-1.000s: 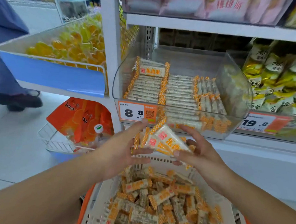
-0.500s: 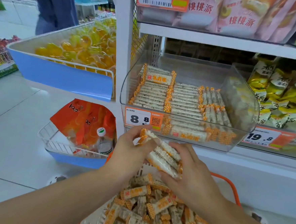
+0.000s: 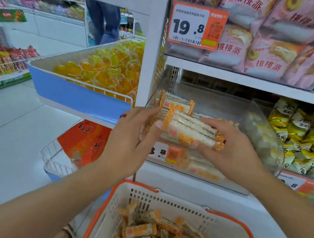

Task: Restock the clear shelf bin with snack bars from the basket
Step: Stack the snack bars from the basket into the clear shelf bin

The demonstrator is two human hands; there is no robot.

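A stack of white snack bars point(image 3: 189, 129) with orange checked ends is held between both my hands at the front rim of the clear shelf bin point(image 3: 259, 126). My left hand point(image 3: 132, 141) grips the stack's left end, thumb on top. My right hand point(image 3: 232, 148) grips its right end from below. More of the same bars lie in rows inside the bin behind the stack. The white basket point(image 3: 165, 199) with an orange rim sits below, holding several loose bars point(image 3: 144, 231).
An 8.8 price tag point(image 3: 165, 153) hangs on the bin's front. A blue-fronted wire bin of yellow jelly cups point(image 3: 76, 94) juts out at left. Yellow packets point(image 3: 300, 136) fill the shelf at right, pink packets point(image 3: 269, 43) the shelf above. A person's legs point(image 3: 103, 20) stand in the far aisle.
Both hands have risen from above the basket to the bin's front rim with the stack, which now lies level. The view has tilted up, showing more of the upper shelf.
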